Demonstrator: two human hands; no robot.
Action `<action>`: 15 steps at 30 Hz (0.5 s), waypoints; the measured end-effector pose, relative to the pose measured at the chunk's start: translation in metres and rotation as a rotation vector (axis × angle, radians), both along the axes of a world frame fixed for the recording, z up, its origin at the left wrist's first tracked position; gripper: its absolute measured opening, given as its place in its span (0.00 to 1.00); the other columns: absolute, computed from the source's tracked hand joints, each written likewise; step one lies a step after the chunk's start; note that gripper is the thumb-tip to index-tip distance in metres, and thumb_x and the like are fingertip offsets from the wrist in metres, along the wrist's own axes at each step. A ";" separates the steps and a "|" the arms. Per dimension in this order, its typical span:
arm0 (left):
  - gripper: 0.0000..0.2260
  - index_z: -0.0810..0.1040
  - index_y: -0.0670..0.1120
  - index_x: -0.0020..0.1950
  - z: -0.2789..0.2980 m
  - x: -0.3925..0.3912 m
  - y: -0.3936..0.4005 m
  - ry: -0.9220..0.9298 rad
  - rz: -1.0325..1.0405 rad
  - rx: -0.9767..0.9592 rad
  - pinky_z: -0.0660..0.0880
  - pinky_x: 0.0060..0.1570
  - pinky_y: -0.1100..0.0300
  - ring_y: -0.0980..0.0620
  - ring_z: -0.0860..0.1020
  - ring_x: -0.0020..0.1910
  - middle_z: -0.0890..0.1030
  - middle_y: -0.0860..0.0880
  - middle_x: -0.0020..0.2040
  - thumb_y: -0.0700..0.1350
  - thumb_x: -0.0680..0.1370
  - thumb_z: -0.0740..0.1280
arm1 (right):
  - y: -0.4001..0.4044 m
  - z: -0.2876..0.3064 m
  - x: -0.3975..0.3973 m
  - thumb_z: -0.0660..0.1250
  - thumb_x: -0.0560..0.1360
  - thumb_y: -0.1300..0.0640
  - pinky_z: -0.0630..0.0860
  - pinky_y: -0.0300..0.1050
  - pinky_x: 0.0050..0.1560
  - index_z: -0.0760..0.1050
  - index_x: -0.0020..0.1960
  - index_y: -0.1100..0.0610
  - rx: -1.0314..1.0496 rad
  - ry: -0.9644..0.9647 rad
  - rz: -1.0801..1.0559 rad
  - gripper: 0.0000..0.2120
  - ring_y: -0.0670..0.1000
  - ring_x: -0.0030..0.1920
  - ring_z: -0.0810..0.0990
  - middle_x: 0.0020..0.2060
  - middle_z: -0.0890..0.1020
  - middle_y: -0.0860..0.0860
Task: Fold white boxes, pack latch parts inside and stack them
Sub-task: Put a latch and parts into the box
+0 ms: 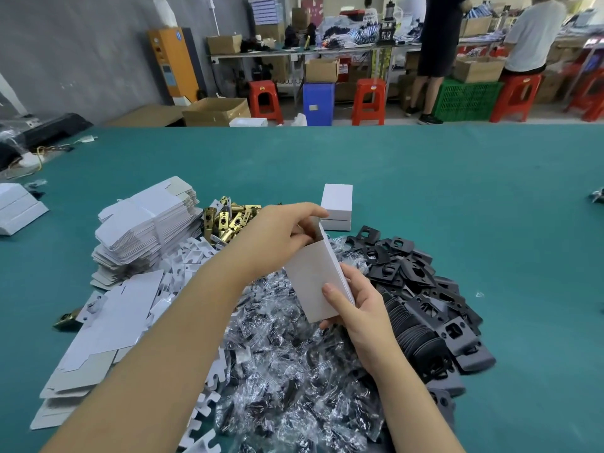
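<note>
Head view: right hand (356,308) grips a half-folded white cardboard box (315,282), left hand (281,237) pinches its top flap; two finished white boxes (336,207) stacked mid-tabletop, many flats left.

A packing workshop: green tabletop (425,165) heaped with parts, cardboard cartons (215,111), red plastic stools (369,99) and workers at benches behind.

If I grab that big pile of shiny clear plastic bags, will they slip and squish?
Probably. The clear bags look glossy and crinkled, so they likely slide and rustle. Each seems to hold small dark parts, so a handful would sag loosely, yet feel heavier than empty plastic.
</note>
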State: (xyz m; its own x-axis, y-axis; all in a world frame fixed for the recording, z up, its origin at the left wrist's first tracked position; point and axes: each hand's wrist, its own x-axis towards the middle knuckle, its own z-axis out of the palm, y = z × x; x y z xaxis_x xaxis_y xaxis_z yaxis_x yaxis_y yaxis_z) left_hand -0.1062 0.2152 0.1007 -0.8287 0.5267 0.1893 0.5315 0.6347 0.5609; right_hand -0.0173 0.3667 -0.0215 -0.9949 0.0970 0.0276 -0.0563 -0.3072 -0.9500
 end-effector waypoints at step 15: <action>0.10 0.84 0.43 0.58 0.010 0.030 0.037 0.417 -0.017 0.191 0.74 0.45 0.65 0.58 0.77 0.41 0.85 0.49 0.48 0.35 0.81 0.65 | 0.000 -0.005 -0.004 0.74 0.75 0.48 0.83 0.49 0.36 0.79 0.65 0.52 -0.036 -0.021 -0.001 0.19 0.56 0.48 0.86 0.55 0.82 0.57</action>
